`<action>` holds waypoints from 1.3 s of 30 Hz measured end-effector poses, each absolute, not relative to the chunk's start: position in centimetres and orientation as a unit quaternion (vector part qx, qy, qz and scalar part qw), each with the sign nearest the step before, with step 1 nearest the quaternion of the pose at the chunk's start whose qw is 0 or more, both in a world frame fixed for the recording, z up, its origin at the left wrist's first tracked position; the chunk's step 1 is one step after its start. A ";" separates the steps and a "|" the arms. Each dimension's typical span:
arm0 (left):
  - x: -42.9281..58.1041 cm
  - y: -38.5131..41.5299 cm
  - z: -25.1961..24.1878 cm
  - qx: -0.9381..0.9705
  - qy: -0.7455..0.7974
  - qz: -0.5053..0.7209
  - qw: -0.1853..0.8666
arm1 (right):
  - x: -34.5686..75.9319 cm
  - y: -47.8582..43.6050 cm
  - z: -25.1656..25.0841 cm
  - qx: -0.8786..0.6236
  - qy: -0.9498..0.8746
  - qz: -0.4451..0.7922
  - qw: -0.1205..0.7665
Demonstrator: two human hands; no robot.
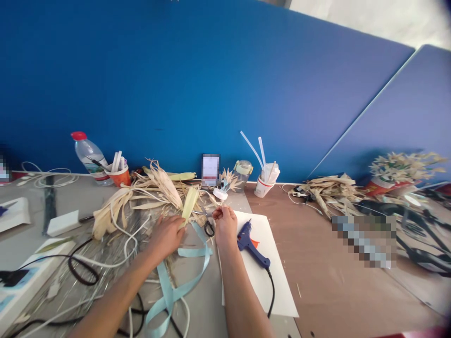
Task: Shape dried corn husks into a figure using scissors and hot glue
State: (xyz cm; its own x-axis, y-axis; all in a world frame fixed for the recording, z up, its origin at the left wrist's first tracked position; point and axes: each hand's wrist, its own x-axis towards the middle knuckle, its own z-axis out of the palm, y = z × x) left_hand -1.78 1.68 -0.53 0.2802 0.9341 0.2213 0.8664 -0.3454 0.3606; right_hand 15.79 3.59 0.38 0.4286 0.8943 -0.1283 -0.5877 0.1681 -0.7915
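Observation:
My left hand (pixel 169 234) closes its fingertips on the lower end of a pale green strip of corn husk (pixel 190 203), which points up and away. To the right, my right hand (pixel 225 223) has its fingers curled together in a pinch; what they hold, if anything, is too small to tell. Between the hands lie scissors with black handles (pixel 209 228). A light blue ribbon (pixel 195 252) loops over the table below them. Beside my right forearm, a blue glue gun (pixel 252 244) rests on a white sheet of paper (pixel 278 286).
Dried corn husks (pixel 158 183) pile up behind my left hand, with cables and a power strip (pixel 26 277) at left. At the back stand a bottle (pixel 89 157), a phone (pixel 210 169), a jar (pixel 242 174) and a cup with straws (pixel 263 187). A blue partition (pixel 211 84) rises behind.

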 end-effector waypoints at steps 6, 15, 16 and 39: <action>1.0 1.2 -0.8 0.801 0.537 0.220 0.150 | 15.8 3.7 0.1 -0.416 -0.182 0.505 0.734; -0.9 1.6 -1.0 0.769 0.549 0.304 0.126 | 15.9 3.7 -0.4 -0.419 -0.202 0.500 0.730; -1.9 1.9 -0.9 0.764 0.558 0.301 0.120 | 15.9 3.7 -0.4 -0.417 -0.198 0.502 0.731; -7.1 2.6 1.3 0.786 0.597 0.136 0.083 | 15.7 3.8 -0.6 -0.422 -0.182 0.521 0.719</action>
